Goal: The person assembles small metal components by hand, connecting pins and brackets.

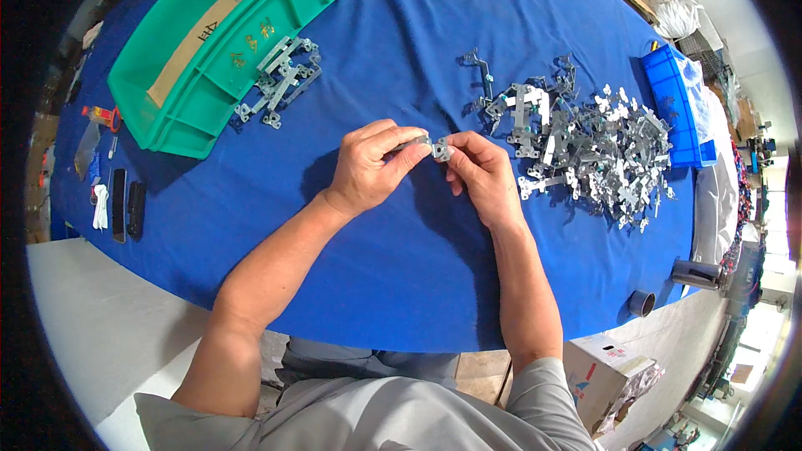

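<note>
Both my hands meet over the middle of the blue cloth and hold one small metal bracket (440, 149) between them. My left hand (373, 163) is closed, thumb and fingers pinching the bracket's left part, which they mostly cover. Thumb and forefinger of my right hand (484, 174) grip its right end. To the right lies a large heap of similar metal brackets (606, 150). A smaller group of brackets (282, 83) sits at the left, beside the green bin.
A green plastic bin (194, 121) with cardboard inside stands far left on the blue cloth (393, 284). At the right edge is a blue bin (672, 108) with clear plastic. A phone (119, 205) lies at the left edge; a dark metal cup (642, 304) sits near the right edge.
</note>
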A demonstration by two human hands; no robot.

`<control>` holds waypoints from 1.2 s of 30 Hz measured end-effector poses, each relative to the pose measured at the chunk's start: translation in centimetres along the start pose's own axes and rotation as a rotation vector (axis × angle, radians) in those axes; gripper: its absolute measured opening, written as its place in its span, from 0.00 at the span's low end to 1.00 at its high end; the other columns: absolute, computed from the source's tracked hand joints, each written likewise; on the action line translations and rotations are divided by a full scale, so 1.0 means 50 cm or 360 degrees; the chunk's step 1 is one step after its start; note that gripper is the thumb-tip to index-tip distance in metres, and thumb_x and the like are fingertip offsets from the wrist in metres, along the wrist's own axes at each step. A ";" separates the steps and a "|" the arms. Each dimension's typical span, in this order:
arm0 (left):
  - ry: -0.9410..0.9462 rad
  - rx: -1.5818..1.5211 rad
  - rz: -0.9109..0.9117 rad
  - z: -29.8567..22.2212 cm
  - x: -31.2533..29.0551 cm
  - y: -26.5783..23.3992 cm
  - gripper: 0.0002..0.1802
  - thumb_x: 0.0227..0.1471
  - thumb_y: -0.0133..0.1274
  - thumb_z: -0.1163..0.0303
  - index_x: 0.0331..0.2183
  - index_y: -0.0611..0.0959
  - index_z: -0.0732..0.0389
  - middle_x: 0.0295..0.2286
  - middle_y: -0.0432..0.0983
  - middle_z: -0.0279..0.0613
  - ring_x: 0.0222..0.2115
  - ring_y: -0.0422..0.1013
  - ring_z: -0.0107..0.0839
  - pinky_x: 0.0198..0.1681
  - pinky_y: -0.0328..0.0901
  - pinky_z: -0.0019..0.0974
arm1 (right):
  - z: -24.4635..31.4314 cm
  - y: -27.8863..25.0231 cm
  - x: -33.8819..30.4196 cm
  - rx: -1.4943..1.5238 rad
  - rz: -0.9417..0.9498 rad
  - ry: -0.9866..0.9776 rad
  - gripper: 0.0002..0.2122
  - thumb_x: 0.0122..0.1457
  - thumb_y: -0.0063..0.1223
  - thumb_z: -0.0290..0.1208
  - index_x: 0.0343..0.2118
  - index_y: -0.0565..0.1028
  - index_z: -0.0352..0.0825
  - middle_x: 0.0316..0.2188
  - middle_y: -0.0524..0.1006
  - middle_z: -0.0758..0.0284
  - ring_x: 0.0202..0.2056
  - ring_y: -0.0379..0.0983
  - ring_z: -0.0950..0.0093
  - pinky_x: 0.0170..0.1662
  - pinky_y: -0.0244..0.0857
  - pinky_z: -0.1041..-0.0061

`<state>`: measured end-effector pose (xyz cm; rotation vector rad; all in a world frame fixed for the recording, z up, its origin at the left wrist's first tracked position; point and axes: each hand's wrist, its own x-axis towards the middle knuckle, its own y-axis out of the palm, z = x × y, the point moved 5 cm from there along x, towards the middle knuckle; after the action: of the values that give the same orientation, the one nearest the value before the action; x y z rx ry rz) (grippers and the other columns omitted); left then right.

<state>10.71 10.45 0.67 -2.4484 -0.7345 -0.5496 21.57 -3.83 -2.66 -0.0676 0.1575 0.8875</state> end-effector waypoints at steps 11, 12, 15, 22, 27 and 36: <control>0.0054 0.0019 0.0080 0.003 0.001 0.005 0.09 0.50 0.64 0.71 0.33 0.86 0.65 0.20 0.75 0.41 0.19 0.69 0.28 0.23 0.62 0.33 | 0.014 0.005 -0.001 0.0248 0.0053 0.0020 0.11 0.67 0.50 0.30 0.47 0.77 0.30 0.26 0.74 0.73 0.26 0.69 0.85 0.29 0.65 0.84; 0.0054 0.0016 0.0084 0.003 0.000 0.006 0.09 0.50 0.64 0.71 0.33 0.86 0.65 0.20 0.75 0.41 0.19 0.69 0.28 0.23 0.62 0.33 | 0.011 0.005 0.001 0.0203 0.0061 -0.0034 0.11 0.67 0.50 0.31 0.46 0.77 0.31 0.26 0.74 0.73 0.26 0.69 0.85 0.28 0.65 0.84; 0.0085 0.0039 0.0150 0.000 0.001 0.013 0.09 0.50 0.64 0.71 0.33 0.86 0.65 0.21 0.75 0.40 0.19 0.69 0.29 0.23 0.63 0.33 | 0.005 0.001 0.000 0.0152 0.0012 -0.0103 0.09 0.67 0.51 0.32 0.43 0.77 0.31 0.25 0.74 0.73 0.25 0.67 0.86 0.27 0.63 0.84; 0.0089 0.0082 0.0200 0.002 -0.002 0.017 0.09 0.49 0.65 0.71 0.33 0.86 0.65 0.21 0.76 0.40 0.20 0.69 0.30 0.23 0.63 0.34 | 0.009 0.001 0.000 0.0325 -0.0180 -0.0187 0.07 0.68 0.50 0.31 0.40 0.76 0.33 0.23 0.72 0.75 0.21 0.63 0.88 0.22 0.58 0.86; 0.0093 0.0091 0.0191 0.002 -0.002 0.017 0.08 0.49 0.64 0.72 0.33 0.86 0.66 0.21 0.76 0.41 0.20 0.70 0.30 0.24 0.63 0.33 | 0.013 -0.007 -0.001 0.0329 -0.0233 -0.0172 0.07 0.68 0.49 0.31 0.41 0.75 0.34 0.25 0.75 0.73 0.19 0.62 0.88 0.21 0.57 0.86; -0.0006 0.0024 -0.0103 0.005 0.002 -0.005 0.08 0.50 0.63 0.72 0.32 0.85 0.65 0.21 0.76 0.41 0.19 0.71 0.32 0.23 0.65 0.34 | 0.012 0.005 -0.003 0.0000 -0.0038 0.0010 0.08 0.67 0.50 0.32 0.39 0.77 0.32 0.28 0.79 0.72 0.23 0.66 0.87 0.23 0.61 0.86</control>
<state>10.68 10.83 0.61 -2.4192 -0.8192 -0.5625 21.34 -3.73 -2.07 -0.0723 0.1620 0.8638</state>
